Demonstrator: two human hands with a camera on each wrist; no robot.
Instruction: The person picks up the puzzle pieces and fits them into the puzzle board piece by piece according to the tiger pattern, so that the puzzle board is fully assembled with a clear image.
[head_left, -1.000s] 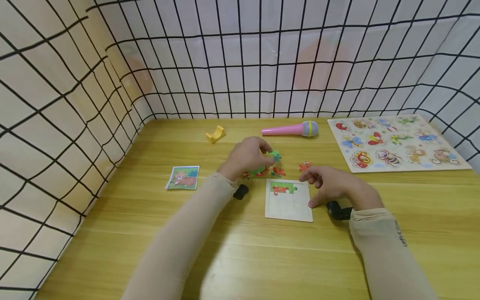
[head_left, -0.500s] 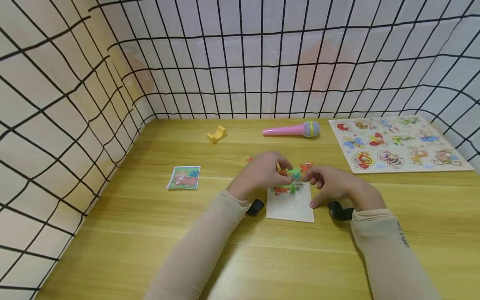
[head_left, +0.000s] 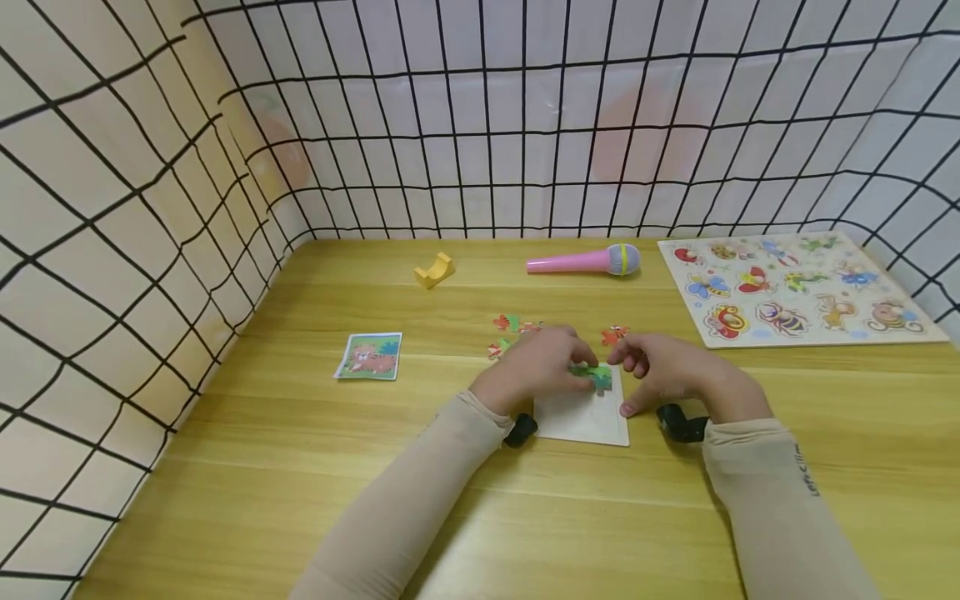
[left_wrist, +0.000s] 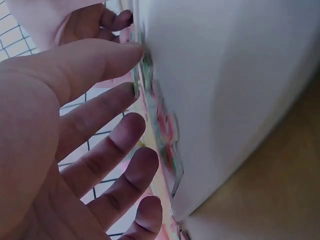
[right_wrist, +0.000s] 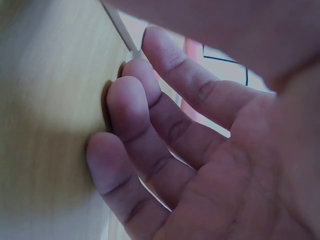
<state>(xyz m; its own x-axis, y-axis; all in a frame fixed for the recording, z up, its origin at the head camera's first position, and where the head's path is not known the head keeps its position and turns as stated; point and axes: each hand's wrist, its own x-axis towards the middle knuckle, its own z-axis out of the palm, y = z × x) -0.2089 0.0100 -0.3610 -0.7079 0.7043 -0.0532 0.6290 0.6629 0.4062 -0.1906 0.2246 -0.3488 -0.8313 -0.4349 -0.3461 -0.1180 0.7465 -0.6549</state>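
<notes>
The left hand pinches a green puzzle piece, the board beneath its fingers; the right hand, fingers bent and apart, touches the edge. Seating seems underway; next likely needs aligning, pressing.

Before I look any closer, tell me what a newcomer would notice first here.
Probably the pink toy microphone, lying at the back of the wooden table, then the insect puzzle board on the right. Near the centre, the left hand pinches a green jigsaw piece at the white puzzle tray's far end.
</notes>
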